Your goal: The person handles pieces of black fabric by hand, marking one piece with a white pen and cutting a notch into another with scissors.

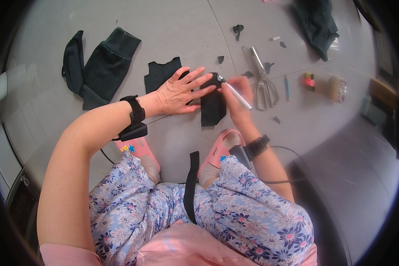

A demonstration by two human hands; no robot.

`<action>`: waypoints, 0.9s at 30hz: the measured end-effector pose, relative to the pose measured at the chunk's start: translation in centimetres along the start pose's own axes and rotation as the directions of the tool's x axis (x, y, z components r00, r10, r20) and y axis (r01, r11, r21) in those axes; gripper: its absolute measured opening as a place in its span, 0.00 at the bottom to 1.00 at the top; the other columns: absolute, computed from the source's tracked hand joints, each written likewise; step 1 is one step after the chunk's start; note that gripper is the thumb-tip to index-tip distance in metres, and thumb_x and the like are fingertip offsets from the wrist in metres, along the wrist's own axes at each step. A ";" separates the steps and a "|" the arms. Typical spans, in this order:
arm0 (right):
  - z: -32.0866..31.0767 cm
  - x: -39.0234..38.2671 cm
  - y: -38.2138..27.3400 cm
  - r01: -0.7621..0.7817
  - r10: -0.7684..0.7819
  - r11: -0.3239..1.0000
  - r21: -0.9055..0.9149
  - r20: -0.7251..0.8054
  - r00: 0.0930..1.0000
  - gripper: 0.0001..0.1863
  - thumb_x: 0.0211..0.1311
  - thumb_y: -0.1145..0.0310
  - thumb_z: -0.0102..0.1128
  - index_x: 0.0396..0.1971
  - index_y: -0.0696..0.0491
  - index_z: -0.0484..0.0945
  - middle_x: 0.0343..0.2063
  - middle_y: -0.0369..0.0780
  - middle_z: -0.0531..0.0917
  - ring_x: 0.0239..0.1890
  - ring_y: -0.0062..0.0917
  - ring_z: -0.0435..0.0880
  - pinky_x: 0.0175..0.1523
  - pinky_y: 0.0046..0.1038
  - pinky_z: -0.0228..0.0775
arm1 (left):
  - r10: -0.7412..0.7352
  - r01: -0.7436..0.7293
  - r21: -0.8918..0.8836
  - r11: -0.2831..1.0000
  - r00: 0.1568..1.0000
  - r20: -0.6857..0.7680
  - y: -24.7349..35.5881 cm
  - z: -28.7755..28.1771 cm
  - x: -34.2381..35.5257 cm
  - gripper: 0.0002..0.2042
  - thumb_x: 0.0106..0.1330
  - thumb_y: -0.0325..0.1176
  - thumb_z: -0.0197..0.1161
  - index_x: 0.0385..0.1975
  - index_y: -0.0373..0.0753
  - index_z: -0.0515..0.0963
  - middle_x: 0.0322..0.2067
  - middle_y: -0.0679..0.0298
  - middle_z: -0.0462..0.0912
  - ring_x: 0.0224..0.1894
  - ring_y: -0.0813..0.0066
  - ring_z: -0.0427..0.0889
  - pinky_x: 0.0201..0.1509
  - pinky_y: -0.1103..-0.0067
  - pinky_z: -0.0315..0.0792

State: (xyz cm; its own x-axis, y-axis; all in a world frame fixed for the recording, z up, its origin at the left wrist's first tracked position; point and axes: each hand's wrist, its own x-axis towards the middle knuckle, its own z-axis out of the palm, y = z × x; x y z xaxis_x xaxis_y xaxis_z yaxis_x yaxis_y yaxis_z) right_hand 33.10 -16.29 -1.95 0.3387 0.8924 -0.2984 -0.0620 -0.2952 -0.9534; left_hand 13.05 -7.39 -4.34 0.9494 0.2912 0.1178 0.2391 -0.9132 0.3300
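My left hand [184, 92] lies spread over black fabric pieces, a cut piece [161, 76] beneath it and a longer piece [212, 113] to its right, with fingertips on the latter's upper part. My right hand [239, 102] grips a white pen [239, 97], its tip at the upper right of the longer piece. Silver scissors [264, 88] lie just right of that hand, beside a slim blue tool [287, 86].
A folded black garment [104, 68] lies at the left, dark cloth [314, 26] at the upper right. Small scraps [238, 30], thread spools [309, 83] and a clear container [338, 90] lie on the tiled floor [181, 31]. A black strap [191, 186] crosses my lap.
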 end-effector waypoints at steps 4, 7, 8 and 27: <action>0.0 0.0 -0.2 0.045 -0.045 0.998 -0.052 0.001 0.999 0.09 0.61 0.72 0.61 0.35 0.58 0.70 0.28 0.36 0.79 0.31 0.16 0.80 0.38 0.19 0.71 | 0.007 -0.007 -0.001 1.000 1.000 -0.009 0.0 0.0 0.0 0.33 0.58 0.52 0.59 0.65 0.53 0.64 0.69 0.64 0.54 0.71 0.63 0.50 0.69 0.63 0.43; 0.1 0.1 -0.2 0.066 -0.066 0.995 -0.070 0.003 0.998 0.09 0.61 0.72 0.60 0.35 0.58 0.70 0.28 0.36 0.80 0.31 0.16 0.80 0.37 0.19 0.71 | 0.004 -0.004 0.003 1.000 1.000 0.003 0.0 0.0 0.0 0.34 0.57 0.52 0.59 0.65 0.53 0.63 0.70 0.64 0.54 0.72 0.62 0.49 0.69 0.62 0.42; 0.0 0.2 -0.2 0.075 -0.075 0.994 -0.074 0.005 0.997 0.08 0.61 0.72 0.60 0.35 0.58 0.71 0.28 0.36 0.80 0.30 0.16 0.80 0.36 0.19 0.71 | 0.004 -0.004 0.009 1.000 1.000 0.011 0.0 -0.1 0.0 0.33 0.57 0.52 0.59 0.65 0.53 0.64 0.70 0.64 0.54 0.71 0.62 0.49 0.69 0.62 0.42; -0.1 0.5 0.1 0.059 -0.060 0.995 -0.085 -0.012 0.998 0.08 0.61 0.71 0.61 0.33 0.58 0.71 0.26 0.36 0.80 0.29 0.16 0.80 0.35 0.19 0.71 | 0.013 -0.014 0.014 1.000 1.000 0.015 0.0 0.0 0.2 0.33 0.57 0.52 0.59 0.64 0.52 0.65 0.70 0.62 0.53 0.70 0.62 0.52 0.69 0.62 0.43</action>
State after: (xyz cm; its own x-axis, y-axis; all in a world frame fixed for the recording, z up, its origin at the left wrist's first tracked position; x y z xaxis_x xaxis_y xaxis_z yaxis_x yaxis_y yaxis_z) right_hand 33.33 -15.93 -2.21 0.3530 0.9043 -0.2399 0.0385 -0.2703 -0.9620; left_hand 13.22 -7.30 -4.29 0.9555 0.2744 0.1078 0.2290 -0.9210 0.3151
